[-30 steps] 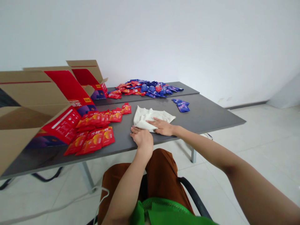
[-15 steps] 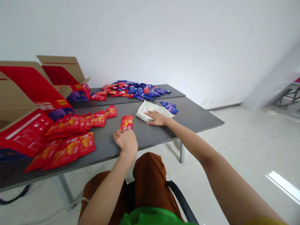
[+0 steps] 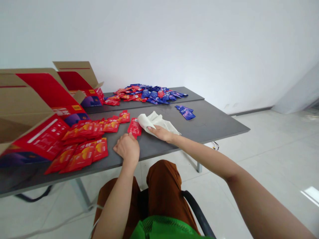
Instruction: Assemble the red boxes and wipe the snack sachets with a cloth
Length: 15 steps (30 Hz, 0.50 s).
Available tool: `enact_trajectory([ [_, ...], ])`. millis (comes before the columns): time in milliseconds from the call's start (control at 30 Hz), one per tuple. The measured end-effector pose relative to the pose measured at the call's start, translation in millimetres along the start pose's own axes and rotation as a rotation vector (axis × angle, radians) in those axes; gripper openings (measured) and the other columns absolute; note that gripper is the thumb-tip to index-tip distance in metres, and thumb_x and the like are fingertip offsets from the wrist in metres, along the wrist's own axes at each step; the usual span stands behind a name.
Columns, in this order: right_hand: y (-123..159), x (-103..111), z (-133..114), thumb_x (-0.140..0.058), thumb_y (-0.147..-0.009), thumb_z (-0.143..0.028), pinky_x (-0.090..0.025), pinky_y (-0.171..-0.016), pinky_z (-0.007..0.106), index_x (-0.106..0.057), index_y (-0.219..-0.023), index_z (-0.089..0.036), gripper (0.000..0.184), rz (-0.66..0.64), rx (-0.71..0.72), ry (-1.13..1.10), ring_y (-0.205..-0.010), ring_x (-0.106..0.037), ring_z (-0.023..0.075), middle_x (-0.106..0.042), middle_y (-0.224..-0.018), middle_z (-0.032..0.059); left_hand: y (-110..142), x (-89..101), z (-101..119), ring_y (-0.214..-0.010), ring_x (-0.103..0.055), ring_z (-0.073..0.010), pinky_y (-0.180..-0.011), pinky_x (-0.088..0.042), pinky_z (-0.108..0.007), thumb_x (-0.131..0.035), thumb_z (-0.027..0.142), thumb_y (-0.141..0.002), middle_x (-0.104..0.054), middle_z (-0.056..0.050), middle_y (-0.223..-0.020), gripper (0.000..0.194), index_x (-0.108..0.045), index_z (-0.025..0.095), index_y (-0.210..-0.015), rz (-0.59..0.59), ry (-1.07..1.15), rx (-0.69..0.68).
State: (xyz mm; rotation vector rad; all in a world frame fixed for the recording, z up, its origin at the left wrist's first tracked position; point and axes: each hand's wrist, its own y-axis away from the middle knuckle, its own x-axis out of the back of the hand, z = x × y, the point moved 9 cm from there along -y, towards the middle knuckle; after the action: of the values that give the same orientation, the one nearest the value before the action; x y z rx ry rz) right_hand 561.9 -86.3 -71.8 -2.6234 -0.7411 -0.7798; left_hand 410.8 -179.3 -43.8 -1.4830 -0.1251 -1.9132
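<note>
My left hand (image 3: 127, 149) is closed on the near end of a red snack packet (image 3: 135, 127) and holds it tilted above the grey table (image 3: 211, 123). My right hand (image 3: 161, 132) lies flat with its fingers out on a crumpled white cloth (image 3: 156, 121), right beside the packet. To the left of my left hand, several red packets (image 3: 84, 146) are spread over the table.
Open cardboard boxes with red lining (image 3: 37, 109) stand at the left. A mixed heap of red and blue packets (image 3: 147, 93) lies on the far table, and a few blue packets (image 3: 185, 112) lie to the right. A chair arm (image 3: 196, 212) is below.
The red packet, uncovered as the cloth slid right, has been lifted by my left hand and tilted up. My right hand drew the cloth back toward the packet.
</note>
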Motion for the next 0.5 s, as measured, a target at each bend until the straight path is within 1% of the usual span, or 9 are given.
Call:
enact_trajectory([
  [33,0,-5,-4,-0.025,-0.094,-0.071,-0.044,-0.103,0.038,-0.053,-0.139,-0.018,0.074,-0.026,0.015,-0.017,-0.118,-0.058,0.0258,-0.060,-0.133,0.0067,0,0.9,-1,-0.105,-0.059,-0.0298,-0.088,-0.043,-0.045,-0.037,0.030,-0.096,-0.066,-0.017,-0.107,0.034,-0.062,0.011,-0.111,0.023,-0.001,0.016],
  [100,-2,-12,-10,-0.023,-0.097,-0.065,-0.041,-0.106,0.038,-0.048,-0.142,-0.017,0.071,-0.073,0.030,0.011,-0.123,-0.054,0.0254,-0.056,-0.138,0.0081,1,1.9,-1,-0.112,-0.054,-0.0312,-0.092,-0.041,-0.048,-0.043,0.027,-0.093,-0.062,-0.019,-0.117,0.037,-0.055,0.007,-0.121,0.068,-0.030,0.054],
  [167,-1,-21,-19,-0.024,-0.100,-0.057,-0.036,-0.111,0.040,-0.046,-0.144,-0.016,0.063,-0.115,0.116,0.163,-0.129,-0.050,0.0252,-0.053,-0.141,0.0089,0,-1.0,1,-0.113,-0.053,-0.0309,-0.093,-0.040,-0.049,-0.040,0.021,-0.092,-0.060,-0.020,-0.117,0.036,-0.055,0.005,-0.121,0.061,-0.080,0.054],
  [233,5,-34,-32,-0.033,-0.101,-0.047,-0.025,-0.116,0.044,-0.042,-0.146,-0.016,0.055,-0.154,0.266,0.385,-0.138,-0.039,0.0254,-0.047,-0.147,0.0089,0,-5.1,8,-0.110,-0.054,-0.0294,-0.092,-0.041,-0.048,-0.031,0.013,-0.093,-0.061,-0.018,-0.113,0.036,-0.060,0.007,-0.113,0.020,-0.128,-0.029],
  [300,11,-46,-40,-0.040,-0.099,-0.040,-0.016,-0.119,0.046,-0.038,-0.149,-0.016,0.055,-0.187,0.389,0.573,-0.144,-0.027,0.0251,-0.039,-0.152,0.0088,2,-6.4,17,-0.108,-0.054,-0.0288,-0.088,-0.043,-0.045,-0.024,0.010,-0.094,-0.062,-0.017,-0.112,0.043,-0.063,0.008,-0.110,-0.011,-0.180,-0.153],
  [333,13,-49,-41,-0.041,-0.098,-0.039,-0.014,-0.119,0.047,-0.037,-0.149,-0.016,0.056,-0.203,0.425,0.632,-0.146,-0.023,0.0248,-0.037,-0.154,0.0088,4,-6.5,20,-0.107,-0.054,-0.0288,-0.086,-0.044,-0.044,-0.023,0.009,-0.094,-0.062,-0.017,-0.112,0.045,-0.064,0.008,-0.110,-0.028,-0.207,-0.208],
  [400,12,-53,-41,-0.039,-0.099,-0.039,-0.014,-0.119,0.047,-0.032,-0.151,-0.015,0.058,-0.248,0.465,0.690,-0.147,-0.020,0.0236,-0.033,-0.155,0.0091,10,-8.3,22,-0.108,-0.055,-0.0288,-0.084,-0.046,-0.044,-0.022,0.008,-0.093,-0.062,-0.018,-0.119,0.048,-0.066,0.009,-0.112,-0.086,-0.252,-0.289],
  [467,7,-53,-38,-0.037,-0.099,-0.040,-0.015,-0.119,0.047,-0.025,-0.154,-0.014,0.061,-0.298,0.501,0.707,-0.147,-0.018,0.0227,-0.030,-0.156,0.0093,14,-12.3,20,-0.115,-0.053,-0.0295,-0.087,-0.046,-0.047,-0.021,0.006,-0.092,-0.057,-0.018,-0.132,0.051,-0.064,0.010,-0.120,-0.174,-0.288,-0.315],
  [500,2,-51,-36,-0.036,-0.099,-0.040,-0.016,-0.119,0.048,-0.023,-0.154,-0.014,0.062,-0.314,0.509,0.713,-0.147,-0.018,0.0224,-0.028,-0.157,0.0092,16,-14.4,18,-0.120,-0.050,-0.0299,-0.089,-0.045,-0.049,-0.020,0.006,-0.092,-0.052,-0.018,-0.139,0.053,-0.060,0.010,-0.127,-0.216,-0.303,-0.311],
])
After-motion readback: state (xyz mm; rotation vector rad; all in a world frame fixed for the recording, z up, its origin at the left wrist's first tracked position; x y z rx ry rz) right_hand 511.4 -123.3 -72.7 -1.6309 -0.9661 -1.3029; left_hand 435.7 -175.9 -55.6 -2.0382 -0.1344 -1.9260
